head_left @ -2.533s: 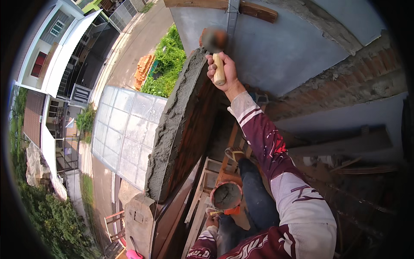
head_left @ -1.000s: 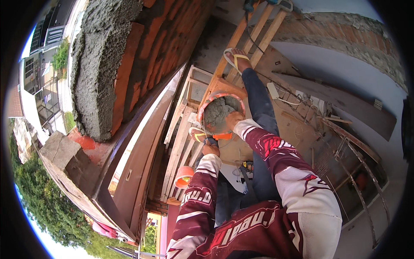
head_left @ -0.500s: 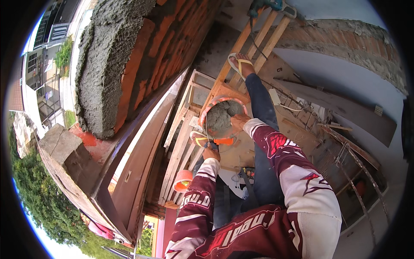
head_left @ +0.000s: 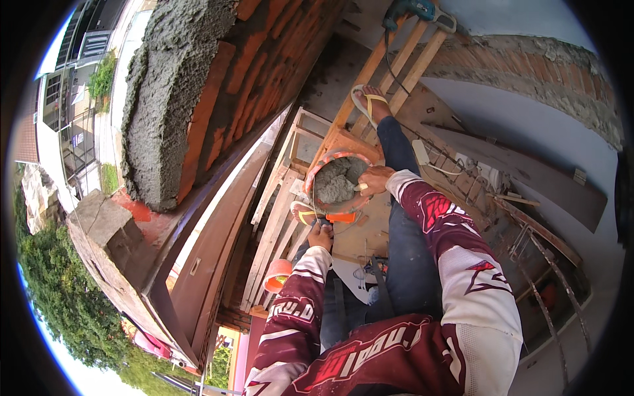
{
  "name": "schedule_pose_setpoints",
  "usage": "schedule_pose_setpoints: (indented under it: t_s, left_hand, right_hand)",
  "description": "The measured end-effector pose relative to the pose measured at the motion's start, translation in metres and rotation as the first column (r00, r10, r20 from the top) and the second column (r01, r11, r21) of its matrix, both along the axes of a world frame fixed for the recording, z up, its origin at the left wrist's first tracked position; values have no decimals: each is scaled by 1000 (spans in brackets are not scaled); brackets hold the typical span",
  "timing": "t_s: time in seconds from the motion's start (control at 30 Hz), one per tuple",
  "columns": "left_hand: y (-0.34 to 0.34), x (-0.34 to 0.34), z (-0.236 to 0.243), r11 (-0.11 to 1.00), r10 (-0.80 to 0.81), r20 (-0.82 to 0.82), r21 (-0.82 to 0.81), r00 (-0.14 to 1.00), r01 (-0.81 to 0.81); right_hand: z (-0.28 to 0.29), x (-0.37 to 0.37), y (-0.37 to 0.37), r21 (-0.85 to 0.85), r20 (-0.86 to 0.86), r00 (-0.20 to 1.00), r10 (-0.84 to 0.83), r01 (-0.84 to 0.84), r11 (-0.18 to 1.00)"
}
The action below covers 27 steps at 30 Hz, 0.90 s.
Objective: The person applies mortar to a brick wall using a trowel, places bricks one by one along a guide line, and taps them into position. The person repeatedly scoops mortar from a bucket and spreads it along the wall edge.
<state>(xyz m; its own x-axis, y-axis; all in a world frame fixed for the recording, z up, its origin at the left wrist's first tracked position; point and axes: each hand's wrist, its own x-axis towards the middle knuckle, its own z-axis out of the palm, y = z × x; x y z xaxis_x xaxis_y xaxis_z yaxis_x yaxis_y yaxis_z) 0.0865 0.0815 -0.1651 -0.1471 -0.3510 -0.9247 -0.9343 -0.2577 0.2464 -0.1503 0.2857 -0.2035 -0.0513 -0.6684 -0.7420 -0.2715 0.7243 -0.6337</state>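
A round bucket (head_left: 367, 160) with a reddish rim holds wet grey mortar (head_left: 333, 188). At its right side my right hand (head_left: 375, 180) is closed round a pale-handled tool, seemingly a trowel; its blade is hidden in the mortar. My left hand (head_left: 321, 236) is closed just below the bucket's near left rim. A thin wire, apparently the bucket's handle, runs down toward it, but what the fingers hold is not clear. Close beside that hand lies an orange piece (head_left: 341, 217), against the bucket's near side.
My sandalled feet stand on wooden planks (head_left: 370, 82). A teal power tool (head_left: 413, 12) with a cord lies at the far end. A brick wall with a mortared edge (head_left: 162, 112) rises at left, above a drop outside. An orange container (head_left: 277, 274) and rusty metal frame (head_left: 548, 297) are nearby.
My right hand has moved right and slightly up, toward the bucket's rim, so the pale handle now shows. The mortar's surface has shifted. My left hand stays near the same place.
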Motion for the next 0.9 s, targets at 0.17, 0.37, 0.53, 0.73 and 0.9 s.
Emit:
schedule_pose_setpoints:
  t_s: [0.17,0.37,0.53,0.73,0.9]
  left_hand:
    - [18,5,-8,681,597,216,373,772,-631]
    - [53,-78,39,646,727,55,286,685,-708]
    - [43,-104,35,657,753,2,62,658,-752]
    - [27,-122,103,673,739,-56,98,672,-733]
    - [-5,-98,117,715,698,-63,128,714,-688]
  right_hand:
    - [19,-22,24,-89,-67,997,-49,43,995]
    - [112,-75,55,-14,-106,967,-232,232,973]
    - [223,-154,71,-76,-251,826,-505,504,861]
    - [339,-284,76,-293,-266,581,-770,712,638]
    - [389,-402,64,-473,12,407,-914,807,353]
